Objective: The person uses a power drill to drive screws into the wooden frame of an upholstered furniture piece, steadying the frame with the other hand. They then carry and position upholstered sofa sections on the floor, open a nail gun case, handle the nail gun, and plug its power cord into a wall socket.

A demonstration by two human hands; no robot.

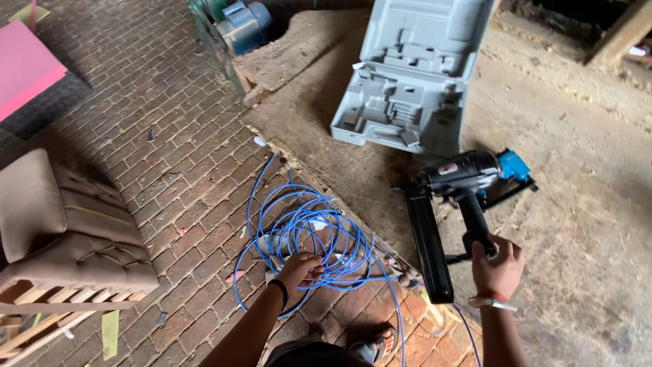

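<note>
Now left hand [299, 267] closed on blue hose coil [312, 238] at lower centre; right hand [498, 268] grips nail gun [456, 197] handle, lower right; open grey case [414, 75] upper centre.

— What lies around the work spot?
— An open grey moulded tool case [413, 75] rests on the dusty concrete floor [584, 204], its lid raised. A brown tufted cushioned seat [68, 231] on a bare wooden frame stands on the brick paving [156, 109].
— And further back?
— A pink board [24, 68] at the left edge, a blue-grey motor [243, 26] at the top.
</note>
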